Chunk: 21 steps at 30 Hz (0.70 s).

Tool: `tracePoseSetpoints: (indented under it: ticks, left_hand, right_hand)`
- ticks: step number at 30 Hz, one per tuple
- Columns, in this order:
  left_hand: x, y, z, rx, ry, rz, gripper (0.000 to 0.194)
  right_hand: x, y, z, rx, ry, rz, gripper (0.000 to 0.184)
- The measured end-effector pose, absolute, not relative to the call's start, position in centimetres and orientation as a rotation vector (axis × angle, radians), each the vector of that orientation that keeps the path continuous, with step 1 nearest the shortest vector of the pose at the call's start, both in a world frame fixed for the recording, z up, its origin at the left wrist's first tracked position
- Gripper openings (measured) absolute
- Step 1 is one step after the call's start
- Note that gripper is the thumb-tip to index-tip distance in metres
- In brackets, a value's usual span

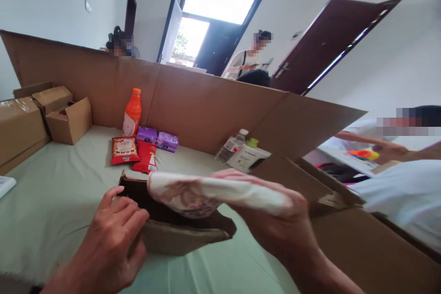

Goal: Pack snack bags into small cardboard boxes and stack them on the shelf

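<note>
- Your right hand (285, 232) grasps one white printed packet (182, 192) by its right end and holds it, tilted, over the mouth of the small open box (179, 239), low in the middle of the frame.
- Your left hand (115, 232) grips the left edge of that box, fingers curled at the rim.
- The step in hand looks like passing the packet through the box's opening; whether it is going in or coming out, you cannot tell from this view.
- Either way, the move calls for a steady left hand on the box and for the packet to stay lined up with the opening, so that it does not catch on the rough rim.
- You have two red snack packets, one (124, 149) just beside the other (145, 160), left of centre on the green cloth (62, 193).
- Two purple packs, (147, 134) and (168, 141), lie side by side behind them.
- One orange bottle (132, 112) stands upright near the cardboard wall (196, 105).
- Right of centre, one clear bottle (227, 150) leans beside one white pouch (242, 158); a green cap (253, 142) shows at the pouch.
- At the left edge you see several cardboard boxes (17, 121); they overlap too much for a sure count.
</note>
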State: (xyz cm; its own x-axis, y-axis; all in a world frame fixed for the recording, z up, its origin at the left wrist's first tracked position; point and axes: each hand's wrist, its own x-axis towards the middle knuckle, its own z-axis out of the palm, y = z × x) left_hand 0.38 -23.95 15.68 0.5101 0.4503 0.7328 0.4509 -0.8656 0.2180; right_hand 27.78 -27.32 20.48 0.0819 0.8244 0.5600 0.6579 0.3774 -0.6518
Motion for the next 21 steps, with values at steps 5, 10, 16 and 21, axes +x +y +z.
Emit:
tracePoseSetpoints:
  ticks: [5, 10, 16, 21]
  left_hand:
    - [0.1, -23.8, 15.0, -2.746, -0.802, -1.379, 0.024]
    - [0.5, -23.9, 14.5, -2.771, -0.777, -1.386, 0.023]
    - [0.2, -24.1, 14.0, -2.823, -0.751, -1.416, 0.024]
    - [0.2, -23.4, 13.2, -2.873, -0.712, -1.443, 0.024]
  right_hand:
    - [25.6, -26.1, 22.1, -1.404, -2.176, 0.448, 0.031]
    - [23.5, -24.1, 20.4, -1.597, -2.556, 0.156, 0.032]
    - [20.9, -20.1, 17.3, -1.639, -2.938, 0.185, 0.025]
    - [20.3, -18.6, 15.8, -1.786, -2.899, 0.11, 0.023]
